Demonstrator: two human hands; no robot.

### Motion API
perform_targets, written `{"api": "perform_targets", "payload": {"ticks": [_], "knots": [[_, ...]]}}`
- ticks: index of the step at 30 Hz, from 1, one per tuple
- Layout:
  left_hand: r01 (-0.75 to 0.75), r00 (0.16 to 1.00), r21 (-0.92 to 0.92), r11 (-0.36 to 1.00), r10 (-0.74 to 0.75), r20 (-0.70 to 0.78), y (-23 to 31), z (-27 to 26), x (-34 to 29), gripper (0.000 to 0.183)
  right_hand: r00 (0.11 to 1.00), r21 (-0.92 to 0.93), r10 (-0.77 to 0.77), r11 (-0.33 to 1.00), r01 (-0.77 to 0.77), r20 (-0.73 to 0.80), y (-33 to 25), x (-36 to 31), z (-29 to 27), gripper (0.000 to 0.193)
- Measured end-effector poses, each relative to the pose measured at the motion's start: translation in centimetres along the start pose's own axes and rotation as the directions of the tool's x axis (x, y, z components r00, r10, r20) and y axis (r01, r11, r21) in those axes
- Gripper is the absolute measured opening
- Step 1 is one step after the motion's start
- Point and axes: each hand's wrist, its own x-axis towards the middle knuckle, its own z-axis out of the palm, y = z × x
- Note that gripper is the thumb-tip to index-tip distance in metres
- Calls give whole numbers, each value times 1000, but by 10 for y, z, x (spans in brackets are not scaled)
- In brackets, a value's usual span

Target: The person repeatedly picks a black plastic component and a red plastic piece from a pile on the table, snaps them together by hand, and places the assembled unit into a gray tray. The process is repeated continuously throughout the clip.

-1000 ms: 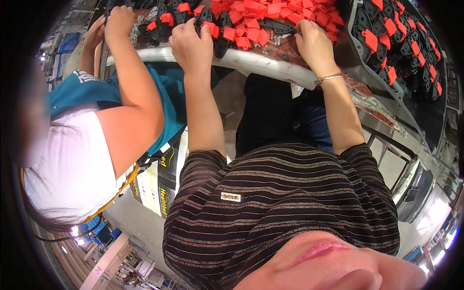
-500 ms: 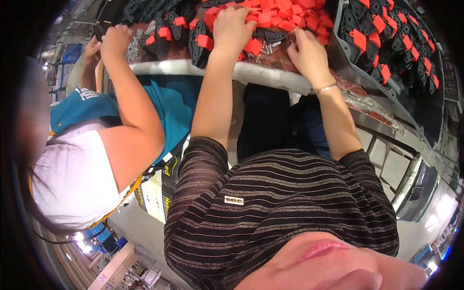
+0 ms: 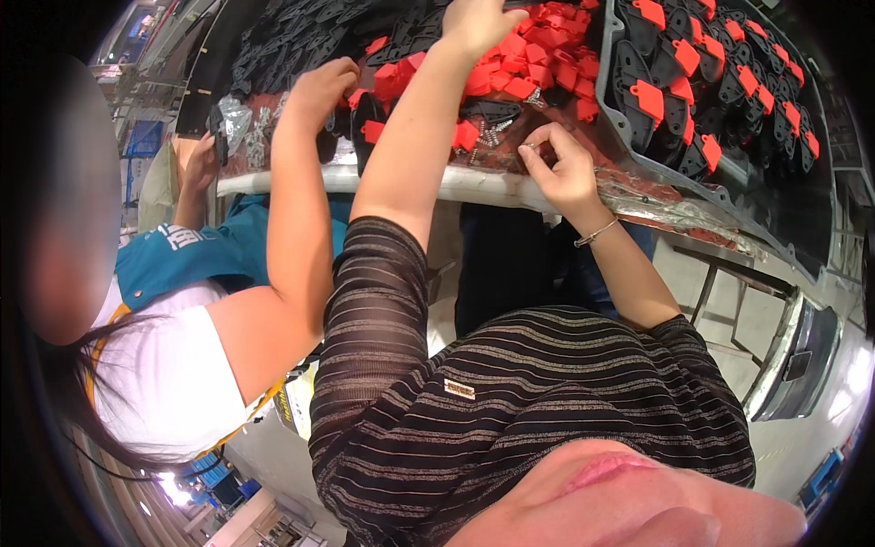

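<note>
My left hand (image 3: 476, 25) reaches across a heap of small red plastic tabs (image 3: 538, 66) toward the far black parts. Its thumb points right, but the upper picture edge cuts off its fingers. Nearer to me, my right hand (image 3: 563, 171) hovers over the reddish-brown worktop, thumb and forefinger pinched together; anything between them is too small to make out. Left of its fingertips lie small metal springs (image 3: 495, 133), beside a flat black plastic part (image 3: 492, 111). A red tab (image 3: 466, 136) sits just right of my left forearm.
A large dark bin (image 3: 609, 91) at right holds black parts fitted with red tabs. Black parts (image 3: 301, 46) cover the far left. At left, a co-worker's hand (image 3: 202, 162) holds a black part; the other (image 3: 324, 89) reaches over the table. A pale padded edge (image 3: 492, 185) borders the front.
My left hand has moved farther away, past the red tabs. My right hand has come slightly nearer and pinched. The co-worker's right hand has moved right, away from their left.
</note>
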Motion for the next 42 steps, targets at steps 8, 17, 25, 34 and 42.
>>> {"api": "perform_targets", "payload": {"ticks": [8, 17, 25, 34, 42], "knots": [[338, 940, -271, 901, -336, 54, 6, -12, 0, 21, 998, 0, -40, 999, 40, -49, 7, -1, -2, 11], [282, 828, -954, -97, -477, 294, 94, -86, -113, 27, 997, 508, 70, 860, -47, -26, 1, 1, -5, 9], [296, 748, -951, -93, -597, 291, 147, -102, -168, 25, 999, 629, 39, 776, -50, 32, -58, 1, 5, 11], [332, 716, -943, -32, -642, 274, 153, -106, -182, 25, 997, 585, 66, 808, -69, 27, -63, -13, 11, 12], [364, 742, -920, 146, -643, 192, 154, -101, -191, 24, 987, 594, 75, 791, -147, 145, -52, -14, 10, 13]]}}
